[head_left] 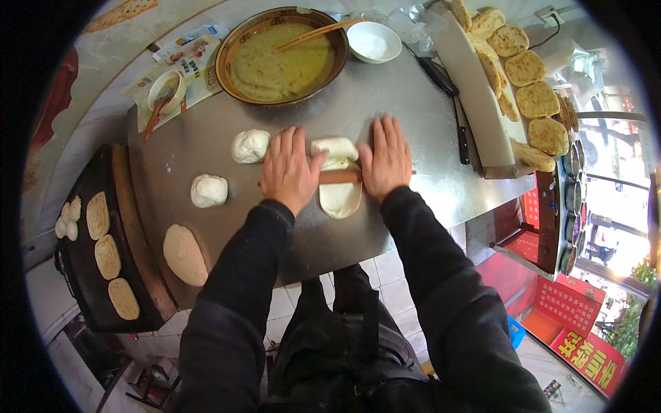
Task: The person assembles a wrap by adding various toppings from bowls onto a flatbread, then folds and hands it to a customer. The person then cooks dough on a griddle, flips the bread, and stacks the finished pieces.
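My left hand [290, 168] and my right hand [387, 157] lie flat over the two ends of a wooden rolling pin [339, 177], fingers stretched forward and palms down. The pin rests across a strip of white dough [340, 200] on the metal tabletop. Nearer me the strip is flat with a rounded end; beyond the pin it shows a greenish smear and a thick, folded-looking far part [334, 147]. Close beside my left fingers sits a dough ball [250, 146]. Another ball [209, 191] and a larger oval dough lump [184, 254] lie farther left.
A large bowl of greenish paste [284, 62] with chopsticks [315, 36] stands at the back, beside a white bowl [374, 42]. Knives [461, 135] lie right, along a box [467, 88] of flatbreads [537, 99]. Left, a dark griddle [85, 273] holds flatbreads and several eggs.
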{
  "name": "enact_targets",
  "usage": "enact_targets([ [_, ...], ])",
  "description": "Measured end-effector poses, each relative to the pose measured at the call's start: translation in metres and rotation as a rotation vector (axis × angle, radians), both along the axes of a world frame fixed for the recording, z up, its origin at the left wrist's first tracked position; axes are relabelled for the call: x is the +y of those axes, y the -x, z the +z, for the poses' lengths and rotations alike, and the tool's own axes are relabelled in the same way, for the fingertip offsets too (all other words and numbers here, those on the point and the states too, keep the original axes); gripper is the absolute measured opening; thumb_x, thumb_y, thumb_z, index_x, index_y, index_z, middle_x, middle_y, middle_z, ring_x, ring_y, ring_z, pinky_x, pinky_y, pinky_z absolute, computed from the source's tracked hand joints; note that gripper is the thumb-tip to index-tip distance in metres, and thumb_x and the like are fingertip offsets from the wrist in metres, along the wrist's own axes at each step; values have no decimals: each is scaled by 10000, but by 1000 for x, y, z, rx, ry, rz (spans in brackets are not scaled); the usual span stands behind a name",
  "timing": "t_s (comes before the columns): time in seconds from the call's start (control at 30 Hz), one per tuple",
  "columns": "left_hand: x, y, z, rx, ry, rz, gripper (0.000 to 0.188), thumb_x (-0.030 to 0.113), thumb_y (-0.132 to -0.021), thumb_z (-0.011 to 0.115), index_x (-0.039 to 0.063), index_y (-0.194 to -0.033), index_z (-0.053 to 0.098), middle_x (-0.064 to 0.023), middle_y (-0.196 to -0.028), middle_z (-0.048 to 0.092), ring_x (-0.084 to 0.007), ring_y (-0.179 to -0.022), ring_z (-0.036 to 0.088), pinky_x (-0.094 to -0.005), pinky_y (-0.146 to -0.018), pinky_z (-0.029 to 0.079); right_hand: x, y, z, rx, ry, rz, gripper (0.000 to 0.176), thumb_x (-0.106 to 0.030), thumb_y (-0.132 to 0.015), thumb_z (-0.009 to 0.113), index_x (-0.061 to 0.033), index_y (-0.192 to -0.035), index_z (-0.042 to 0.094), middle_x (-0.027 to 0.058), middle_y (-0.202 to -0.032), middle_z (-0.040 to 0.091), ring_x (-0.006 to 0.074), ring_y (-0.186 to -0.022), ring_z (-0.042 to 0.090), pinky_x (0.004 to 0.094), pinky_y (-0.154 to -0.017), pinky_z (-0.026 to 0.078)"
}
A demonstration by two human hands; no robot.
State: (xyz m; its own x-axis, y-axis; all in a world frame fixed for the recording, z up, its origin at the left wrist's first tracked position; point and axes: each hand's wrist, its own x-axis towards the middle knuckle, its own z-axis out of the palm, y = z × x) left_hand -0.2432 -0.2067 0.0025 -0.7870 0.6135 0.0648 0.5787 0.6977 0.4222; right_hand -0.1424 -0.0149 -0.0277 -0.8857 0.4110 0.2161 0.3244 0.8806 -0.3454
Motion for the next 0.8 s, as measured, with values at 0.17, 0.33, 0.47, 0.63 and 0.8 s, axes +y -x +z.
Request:
enact_targets([
  [0.17, -71, -130, -28, -66, -63, -232, 889, 288, -909, 750, -46, -1624, 342, -246, -1707, 326, -413, -1586, 309, -544, -1269, 256, -49, -159, -7, -163, 62, 140, 649, -286, -950, 744, -94, -1529, 523, 152, -1595, 507, 350, -1535, 405, 551, -1270, 253],
  [0.33, -110, -139, -12, -46, -87, -266, 789, 260, -912, 743, -1, -1587, 428, -213, -1684, 371, -421, -1585, 289, -608, -1267, 218, -20, -176, 19, -411, 294, -68, 301, -149, -916, 727, -68, -1189, 630, 149, -1179, 649, 370, -1086, 636, 501, -903, 505],
  [0.47, -114, -134, -17, -83, 67, -110, 830, 352, -936, 721, 20, -1612, 372, -189, -1702, 329, -434, -1596, 238, -646, -1263, 198, 47, -113, 28, -254, 70, -192, 513, -134, -918, 713, 3, -1385, 549, 212, -1371, 614, 409, -1277, 581, 534, -1055, 468],
  [0.63, -121, -132, -23, -34, 146, -84, 877, 452, -933, 712, 67, -1633, 349, -115, -1707, 340, -380, -1592, 271, -618, -1266, 233, 14, 54, 78, 127, -192, 466, 588, -261, -962, 713, 5, -1465, 566, 199, -1509, 559, 360, -1478, 466, 495, -1239, 338],
  [0.8, -117, -133, -25, -54, 115, -77, 880, 454, -933, 713, 84, -1641, 345, -111, -1703, 348, -371, -1591, 277, -614, -1265, 242, -5, 157, 82, -354, -246, 557, 573, -531, -1072, 512, -16, -1113, 761, 163, -1152, 733, 325, -1258, 607, 513, -1185, 357],
])
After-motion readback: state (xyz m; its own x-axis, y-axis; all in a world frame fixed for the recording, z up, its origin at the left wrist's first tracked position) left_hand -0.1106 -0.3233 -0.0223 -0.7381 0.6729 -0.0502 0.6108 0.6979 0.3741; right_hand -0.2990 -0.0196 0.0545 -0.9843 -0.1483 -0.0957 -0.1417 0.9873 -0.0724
